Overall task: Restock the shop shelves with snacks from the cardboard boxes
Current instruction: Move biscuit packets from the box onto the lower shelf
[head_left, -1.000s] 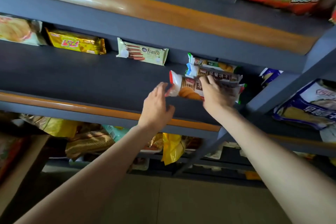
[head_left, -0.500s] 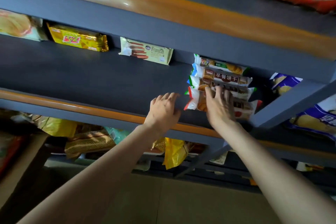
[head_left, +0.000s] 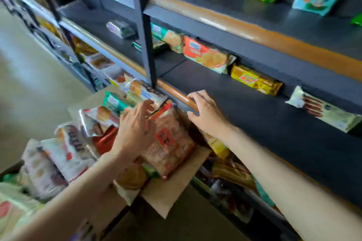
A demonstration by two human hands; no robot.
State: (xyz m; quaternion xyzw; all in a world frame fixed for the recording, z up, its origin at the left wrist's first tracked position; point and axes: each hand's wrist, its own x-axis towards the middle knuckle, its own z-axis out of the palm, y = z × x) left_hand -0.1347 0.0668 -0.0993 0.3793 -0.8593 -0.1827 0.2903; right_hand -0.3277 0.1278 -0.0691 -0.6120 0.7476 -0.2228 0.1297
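Left hand (head_left: 135,129) hovers, fingers spread and loose, over the snack packets (head_left: 109,107) heaped in the cardboard box (head_left: 172,188) below the shelf (head_left: 254,115). Right hand (head_left: 207,113) rests on the shelf's wooden rail (head_left: 176,94), fingers relaxed, holding nothing.

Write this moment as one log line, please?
stage: fetching more snacks | left hand: open, over red cracker bag in cardboard box | right hand: resting on shelf rail

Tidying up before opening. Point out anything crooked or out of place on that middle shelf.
The Franzzi wafer pack lies slanted, well forward of the yellow pack and orange biscuit pack lined along the back. Otherwise the shelf holds nothing odd. The right hand rests on its wooden edge rail.
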